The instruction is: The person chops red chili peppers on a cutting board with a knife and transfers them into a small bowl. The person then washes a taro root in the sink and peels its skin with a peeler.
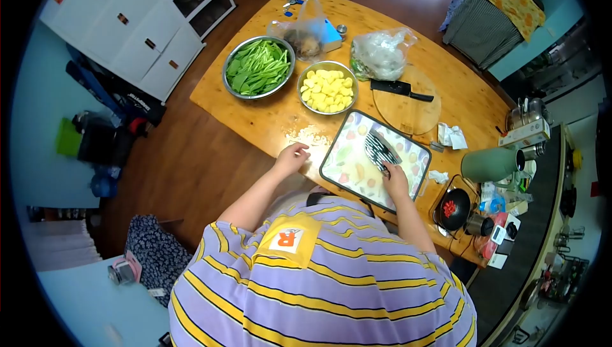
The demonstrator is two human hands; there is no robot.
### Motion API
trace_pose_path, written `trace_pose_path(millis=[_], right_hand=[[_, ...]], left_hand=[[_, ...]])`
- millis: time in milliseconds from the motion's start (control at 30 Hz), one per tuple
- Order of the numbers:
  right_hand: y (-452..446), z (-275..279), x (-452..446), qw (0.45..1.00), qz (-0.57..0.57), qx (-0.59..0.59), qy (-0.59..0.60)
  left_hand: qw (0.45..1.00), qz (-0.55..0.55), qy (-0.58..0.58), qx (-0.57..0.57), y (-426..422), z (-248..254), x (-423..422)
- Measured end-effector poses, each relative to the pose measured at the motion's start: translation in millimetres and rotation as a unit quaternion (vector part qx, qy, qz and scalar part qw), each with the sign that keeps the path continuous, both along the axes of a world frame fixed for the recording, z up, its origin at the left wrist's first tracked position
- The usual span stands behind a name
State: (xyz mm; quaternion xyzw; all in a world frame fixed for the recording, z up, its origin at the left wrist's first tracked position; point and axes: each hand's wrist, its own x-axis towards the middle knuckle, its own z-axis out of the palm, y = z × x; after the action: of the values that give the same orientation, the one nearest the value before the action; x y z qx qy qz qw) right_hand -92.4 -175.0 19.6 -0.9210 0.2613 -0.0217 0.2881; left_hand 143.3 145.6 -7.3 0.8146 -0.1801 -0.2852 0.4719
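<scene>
My right hand (394,181) is closed round the handle of a kitchen knife with a black-and-white striped blade (380,149). The blade rests over a pale, patterned cutting board (344,172) with a dark rim, which lies at the table's near edge. My left hand (293,158) is left of the board, fingers loosely curled and apart, with nothing visible in them. Just beyond it, small pale scraps (308,135) are scattered on the wood. Farther back stand a metal bowl of cut yellow potato pieces (327,91) and a larger bowl of green leafy vegetables (258,68).
A black cleaver (401,89) lies on a round wooden board (414,111). Plastic bags (381,52) sit behind it. To the right are crumpled tissues (452,135), a green flask (491,165) and a black pan (453,210) holding red pieces.
</scene>
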Motion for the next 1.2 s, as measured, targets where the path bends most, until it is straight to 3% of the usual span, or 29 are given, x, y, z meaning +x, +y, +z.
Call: trace_pose_path(millis=[133, 267, 367, 533, 667, 767, 800, 900, 1033, 1100, 1200], right_hand=[[0, -18, 4, 0.999, -0.027, -0.035, -0.013], [8, -15, 1, 0.999, -0.038, -0.034, -0.010], [8, -14, -1, 0.998, -0.012, -0.060, 0.012], [16, -2, 8, 0.994, -0.044, -0.082, 0.052], [27, 1, 46, 0.995, -0.051, -0.075, -0.033], [43, 12, 102, 0.985, -0.127, 0.114, 0.001], [48, 9, 119, 0.984, -0.125, 0.124, -0.011], [56, -14, 171, 0.911, -0.172, 0.374, -0.035], [77, -2, 229, 0.862, -0.235, 0.447, -0.038], [83, 6, 245, 0.859, -0.260, 0.441, -0.019], [87, 3, 256, 0.851, -0.298, 0.431, -0.043]], left_hand=[[0.998, 0.069, 0.008, -0.003, 14, -9, -3], [0.976, 0.113, 0.180, -0.049, 14, -10, 7], [0.958, 0.193, 0.207, -0.040, -11, 29, 11], [0.942, 0.193, 0.268, -0.064, -35, 3, 68], [0.922, 0.225, 0.301, -0.088, -65, 2, 111], [0.918, 0.198, 0.333, -0.079, -80, -2, 145], [0.918, 0.178, 0.346, -0.080, -84, -7, 156], [0.917, 0.107, 0.378, -0.066, -95, -25, 185], [0.908, 0.090, 0.395, -0.107, -100, -6, 188], [0.890, 0.081, 0.432, -0.122, -105, -7, 194], [0.907, 0.020, 0.407, -0.101, -118, -14, 205]])
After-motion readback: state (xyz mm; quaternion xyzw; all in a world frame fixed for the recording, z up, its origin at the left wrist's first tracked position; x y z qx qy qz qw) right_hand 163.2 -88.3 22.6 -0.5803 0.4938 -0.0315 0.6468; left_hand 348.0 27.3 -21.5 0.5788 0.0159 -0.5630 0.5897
